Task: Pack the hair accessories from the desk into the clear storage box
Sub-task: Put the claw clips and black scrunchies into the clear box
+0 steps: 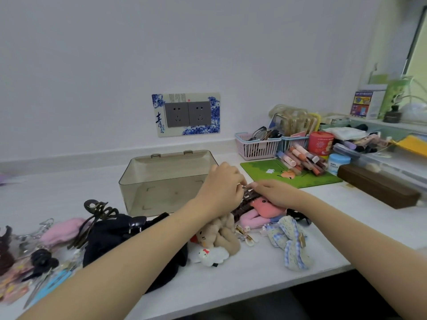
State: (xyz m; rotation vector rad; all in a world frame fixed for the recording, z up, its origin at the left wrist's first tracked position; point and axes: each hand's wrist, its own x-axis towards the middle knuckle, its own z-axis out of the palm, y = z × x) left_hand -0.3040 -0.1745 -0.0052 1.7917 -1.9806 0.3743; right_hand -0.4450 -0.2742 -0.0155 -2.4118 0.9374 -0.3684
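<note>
The clear storage box (147, 181) stands open and looks empty at the middle of the white desk (323, 227). Just right of its front corner, my left hand (221, 183) and my right hand (277, 192) meet over a dark brown hair clip (247, 199), both pinching it. Under them lie a pink plush accessory (263, 209), a beige plush scrunchie (226, 232), a Hello Kitty clip (208, 252) and a blue checked scrunchie (288, 239). A large dark claw clip (99, 213) and a black fabric piece (120, 241) lie to the left.
More clips, a pink pouch (62, 232) and scissors (39, 280) crowd the desk's left front. At the right back stand a pink basket (256, 146), a green mat (288, 176) with cosmetics tubes (302, 160) and a brown case (376, 188). A wall socket (187, 114) is behind the box.
</note>
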